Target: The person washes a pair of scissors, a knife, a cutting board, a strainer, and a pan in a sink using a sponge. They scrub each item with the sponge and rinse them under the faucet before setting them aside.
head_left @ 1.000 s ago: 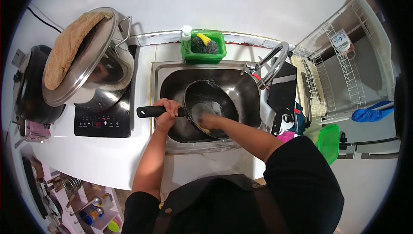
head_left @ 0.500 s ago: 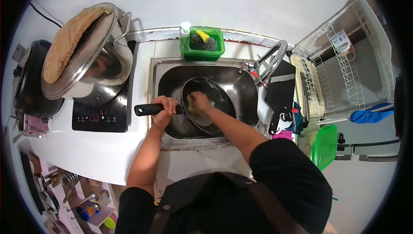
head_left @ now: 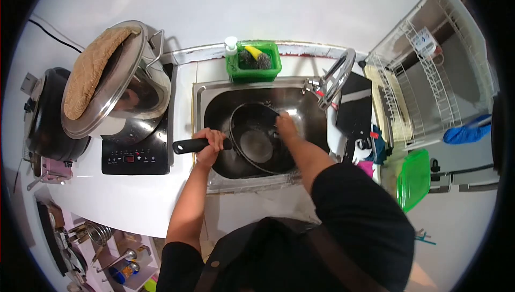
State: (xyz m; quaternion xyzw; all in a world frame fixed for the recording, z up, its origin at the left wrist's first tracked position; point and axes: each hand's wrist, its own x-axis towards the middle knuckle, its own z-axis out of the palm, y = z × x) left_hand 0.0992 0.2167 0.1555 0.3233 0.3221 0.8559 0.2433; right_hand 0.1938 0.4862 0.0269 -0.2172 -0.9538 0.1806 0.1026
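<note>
A black frying pan (head_left: pixel 256 144) lies tilted in the steel sink (head_left: pixel 212 107), with a pale wet patch on its bottom. My left hand (head_left: pixel 210 144) is closed around its black handle, close to the pan body. At the pan's right inner wall is my right hand (head_left: pixel 286 126), its fingers curled and pressed against the side near the rim. The yellowish-green sponge it held a moment ago is hidden behind the fingers now.
Behind the sink stands a green tub (head_left: pixel 253 75) with scourers and a pump bottle (head_left: pixel 231 48). The faucet (head_left: pixel 339 77) arches at the right, beside a black cutting board (head_left: pixel 354 104) and a wire rack (head_left: pixel 424 88). Left, a large pot (head_left: pixel 139 93) sits on an induction cooker (head_left: pixel 137 158).
My right hand has moved from the pan's left inner side across to its right wall. My left hand keeps its hold on the handle. The whole view has shifted slightly.
</note>
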